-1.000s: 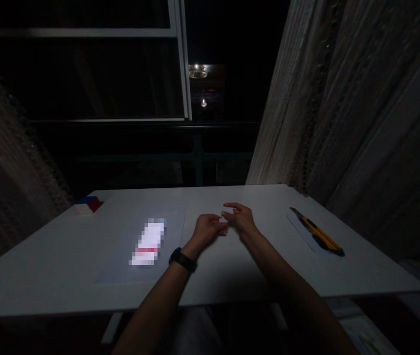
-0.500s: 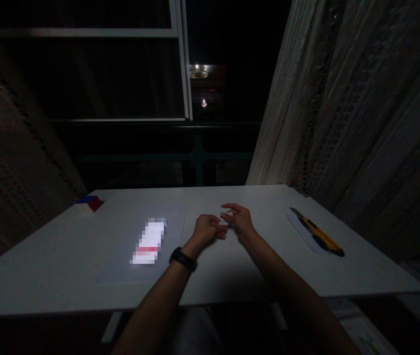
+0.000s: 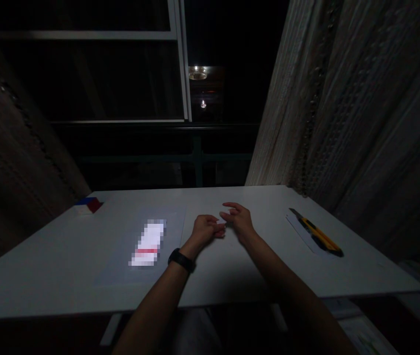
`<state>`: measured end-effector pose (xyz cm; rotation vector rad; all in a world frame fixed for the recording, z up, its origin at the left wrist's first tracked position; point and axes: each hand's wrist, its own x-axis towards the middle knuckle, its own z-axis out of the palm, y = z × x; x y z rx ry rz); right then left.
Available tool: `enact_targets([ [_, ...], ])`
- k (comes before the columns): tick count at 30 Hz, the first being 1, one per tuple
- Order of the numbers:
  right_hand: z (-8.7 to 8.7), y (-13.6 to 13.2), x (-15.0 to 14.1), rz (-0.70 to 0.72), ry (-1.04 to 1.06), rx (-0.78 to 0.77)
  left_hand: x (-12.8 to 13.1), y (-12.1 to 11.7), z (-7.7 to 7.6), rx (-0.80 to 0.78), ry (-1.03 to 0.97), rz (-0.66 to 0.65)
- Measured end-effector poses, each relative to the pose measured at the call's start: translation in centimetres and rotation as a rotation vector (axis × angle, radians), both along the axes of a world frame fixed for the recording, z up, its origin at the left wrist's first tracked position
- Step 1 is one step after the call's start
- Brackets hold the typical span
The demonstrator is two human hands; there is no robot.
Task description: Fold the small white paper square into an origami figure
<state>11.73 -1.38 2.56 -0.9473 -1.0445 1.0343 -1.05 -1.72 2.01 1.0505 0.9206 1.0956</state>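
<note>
Over the middle of the white table (image 3: 202, 292), my two hands meet fingertip to fingertip. My left hand (image 3: 204, 229), with a dark watch (image 3: 181, 260) on its wrist, pinches a small white piece of paper (image 3: 221, 222). From the other side my right hand (image 3: 242, 221) has its thumb and fingers at the same piece, index finger raised and stretched out above it. Most of the paper is hidden by the fingers, and its shape is hard to make out in the dim light.
Left of my hands a phone (image 3: 149, 242) with a lit, blurred-out screen lies on a pale sheet (image 3: 116, 271). A yellow and black utility knife (image 3: 319, 234) rests by a white paper (image 3: 298, 231) at right. A blue, white and red cube (image 3: 87, 205) sits far left. Curtains (image 3: 272, 108) flank the dark window.
The white paper between my fingers showed more plainly half a second ago and is now mostly covered. My fingers have shifted slightly around it; the other things lie unmoved.
</note>
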Motion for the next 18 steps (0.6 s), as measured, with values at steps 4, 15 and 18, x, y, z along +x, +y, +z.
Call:
enact_targets([
  [4,-0.19,0.06,-0.14,-0.023,0.001,0.008,0.04,-0.03,0.08,0.005,0.025,-0.019],
  [15,-0.19,0.13,-0.07,-0.019,-0.078,0.108,-0.04,0.12,-0.34,0.026,0.007,-0.045],
  [18,-0.34,0.15,-0.08,-0.050,-0.079,0.111,-0.11,0.16,-0.47,0.022,0.006,-0.071],
])
